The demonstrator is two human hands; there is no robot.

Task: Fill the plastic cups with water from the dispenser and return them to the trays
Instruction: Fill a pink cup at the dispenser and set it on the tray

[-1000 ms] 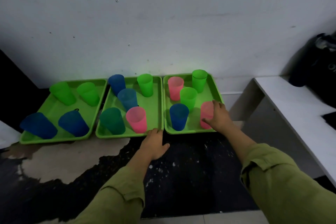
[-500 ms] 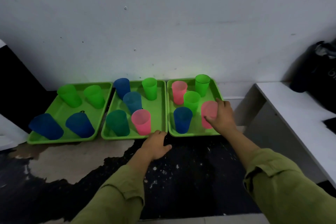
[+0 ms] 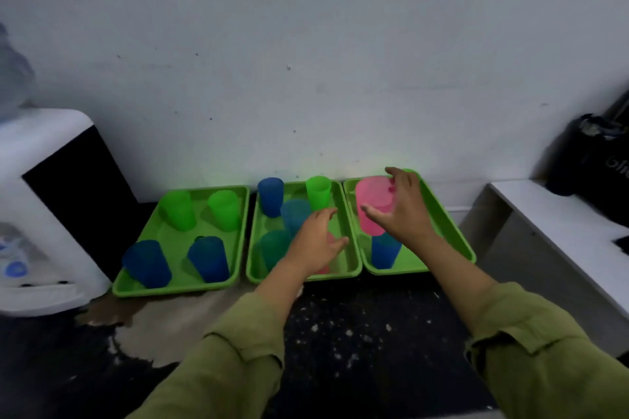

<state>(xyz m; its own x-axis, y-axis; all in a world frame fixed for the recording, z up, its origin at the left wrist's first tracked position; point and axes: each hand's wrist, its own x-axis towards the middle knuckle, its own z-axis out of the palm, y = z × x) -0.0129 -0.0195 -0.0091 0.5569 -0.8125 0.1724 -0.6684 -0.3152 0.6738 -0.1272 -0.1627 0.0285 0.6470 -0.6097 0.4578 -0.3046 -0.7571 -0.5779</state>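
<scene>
Dark speckled surface (image 3: 357, 333), probably floor, with a pale worn patch (image 3: 163, 326) at front left. Three shallow rectangular green plastic trays sit directly on it in a row against the white wall (image 3: 340, 78): left tray (image 3: 170, 289), middle tray (image 3: 343, 258), right tray (image 3: 452, 231), rims just beside each other. White plastic water dispenser (image 3: 44, 187) stands left of them.

Three green trays stand in a row: left tray (image 3: 183, 241), middle tray (image 3: 350, 265), right tray (image 3: 452, 238). The left tray has four cups: two green cups (image 3: 177, 211) and two blue cups (image 3: 148, 264). The middle tray has five: two blue, one green, one teal cup (image 3: 275, 248) and one half-hidden pink cup (image 3: 323, 269). At the right tray three can be counted: one pink cup (image 3: 372, 211), one blue, one green rim; a hand covers the rest. Also two hands, left hand (image 3: 315, 241) and right hand (image 3: 405, 207), one water dispenser (image 3: 44, 214), one black bag (image 3: 592, 160)
</scene>
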